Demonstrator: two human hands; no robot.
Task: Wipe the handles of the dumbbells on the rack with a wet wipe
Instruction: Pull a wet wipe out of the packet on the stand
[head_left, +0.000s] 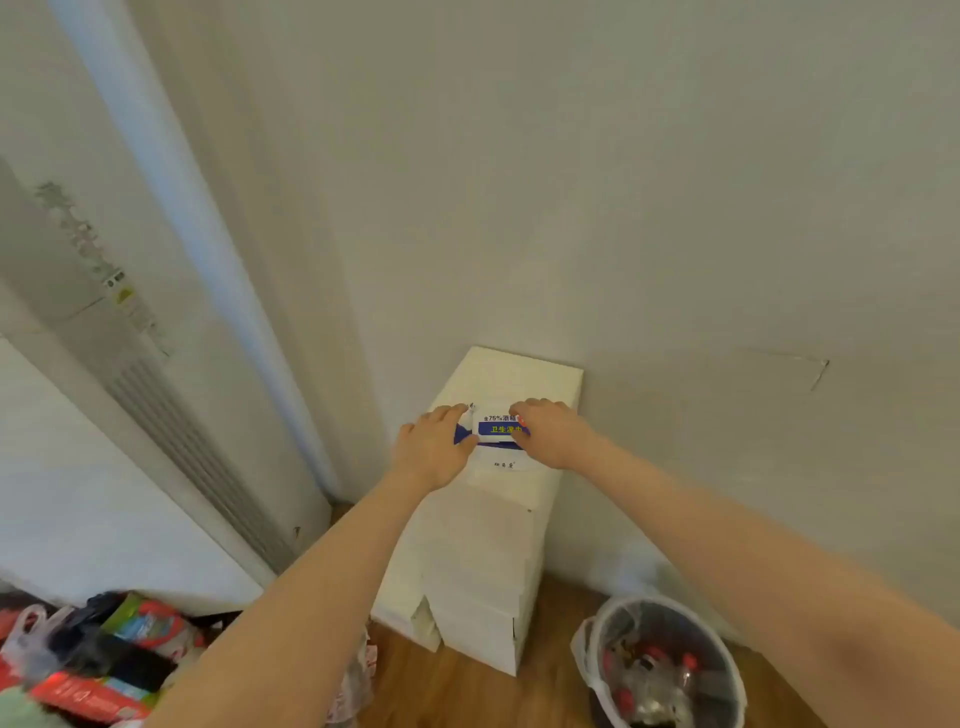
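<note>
Soft, even indoor light with faint shadows; no glare. Overall slightly blurred, wide-angle bending of straight lines toward 9 o'clock, clutter at 7 o'clock indistinct.

Stack of white boxes (483, 561) in the corner, against a plain off-white wall (623, 182). Left of the stack: tall white floor-standing unit (156, 415) (slatted vent). Wood floor (457, 691) under it; lined bin (667, 665) right of it.
</note>
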